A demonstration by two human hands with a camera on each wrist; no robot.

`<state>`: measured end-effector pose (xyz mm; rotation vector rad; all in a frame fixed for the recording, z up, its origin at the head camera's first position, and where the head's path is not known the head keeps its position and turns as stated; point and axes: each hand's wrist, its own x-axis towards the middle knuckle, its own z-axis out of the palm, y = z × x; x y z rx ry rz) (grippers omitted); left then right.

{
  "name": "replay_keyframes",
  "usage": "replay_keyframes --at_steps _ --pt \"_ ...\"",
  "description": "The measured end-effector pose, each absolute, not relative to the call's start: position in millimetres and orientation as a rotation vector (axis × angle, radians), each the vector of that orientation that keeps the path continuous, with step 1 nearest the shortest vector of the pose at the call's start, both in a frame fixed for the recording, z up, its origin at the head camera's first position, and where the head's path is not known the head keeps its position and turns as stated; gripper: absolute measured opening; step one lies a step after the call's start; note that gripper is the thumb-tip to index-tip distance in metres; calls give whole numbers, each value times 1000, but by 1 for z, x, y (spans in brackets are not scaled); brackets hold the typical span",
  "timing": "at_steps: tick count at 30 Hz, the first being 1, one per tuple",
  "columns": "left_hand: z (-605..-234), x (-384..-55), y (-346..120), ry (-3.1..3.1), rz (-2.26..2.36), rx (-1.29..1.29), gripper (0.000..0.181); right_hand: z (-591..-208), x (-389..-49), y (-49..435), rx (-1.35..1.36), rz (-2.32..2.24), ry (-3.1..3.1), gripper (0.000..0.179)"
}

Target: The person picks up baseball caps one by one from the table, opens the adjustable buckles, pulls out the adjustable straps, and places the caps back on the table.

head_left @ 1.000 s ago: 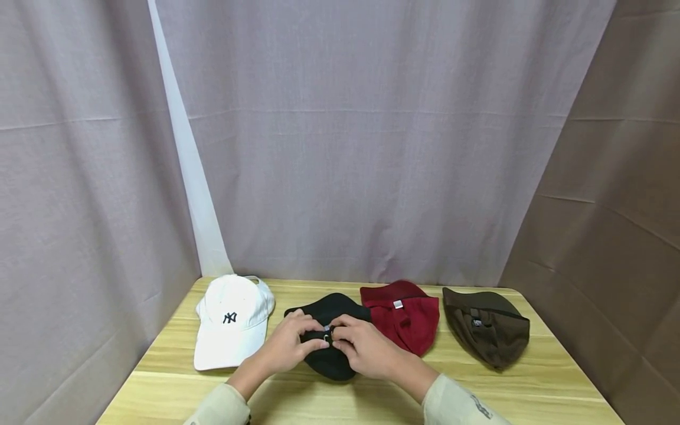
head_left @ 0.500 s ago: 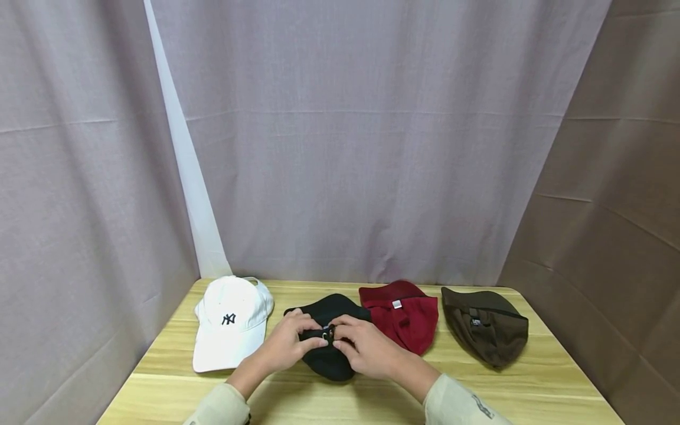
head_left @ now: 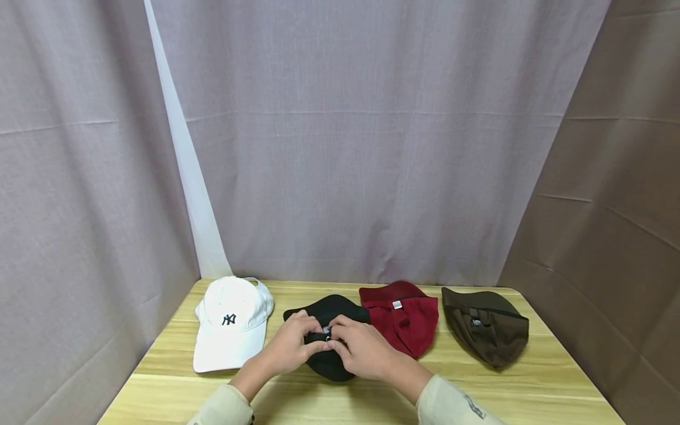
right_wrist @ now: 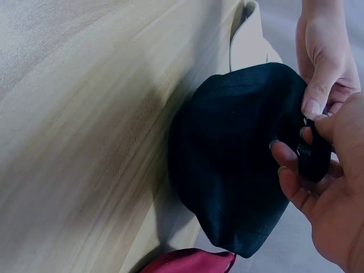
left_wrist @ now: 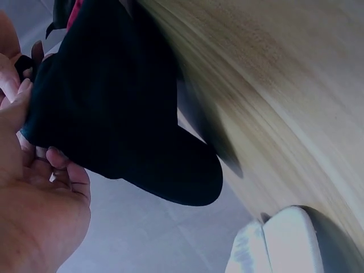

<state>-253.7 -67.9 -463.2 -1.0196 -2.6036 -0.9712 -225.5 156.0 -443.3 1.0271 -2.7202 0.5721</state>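
Observation:
A black cap [head_left: 332, 305] lies in the middle of the wooden table, between my two hands. My left hand [head_left: 291, 347] pinches the cap's back strap near a small metal buckle, with its thumb in front and fingers behind. Close against it, my right hand [head_left: 366, 353] pinches the strap's other side. The right wrist view shows the black strap [right_wrist: 315, 162] looped through the right fingers, and the left thumb right at the buckle. In the left wrist view the cap's crown and rounded brim [left_wrist: 182, 170] show from the side. The fingers partly hide the buckle.
A white cap [head_left: 231, 321] with a dark logo stands at the left. To the right of the black cap lies a red cap [head_left: 409, 321], overlapped by it, then a brown cap [head_left: 489, 330]. Grey curtains [head_left: 340, 177] hang behind the wooden table [head_left: 478, 395].
My right hand has shifted slightly left, and both thumbs now meet over the strap's buckle. The caps stay where they were.

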Motion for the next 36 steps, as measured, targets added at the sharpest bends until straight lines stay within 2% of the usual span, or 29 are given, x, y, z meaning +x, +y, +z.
replay_keyframes --at_steps 14,18,29,36 --pt "-464 -256 -75 -2556 -979 -1028 24 -441 -224 162 1102 607 -2672 18" --pt "-469 -258 -83 -2540 -977 -979 22 -439 -223 167 1134 679 -2658 15" --pt "-470 -259 -88 -2541 -982 -955 11 -440 -225 175 1169 798 -2607 16" --pt "-466 -259 -81 -2592 -963 -893 19 -441 -226 177 1129 820 -2643 15"
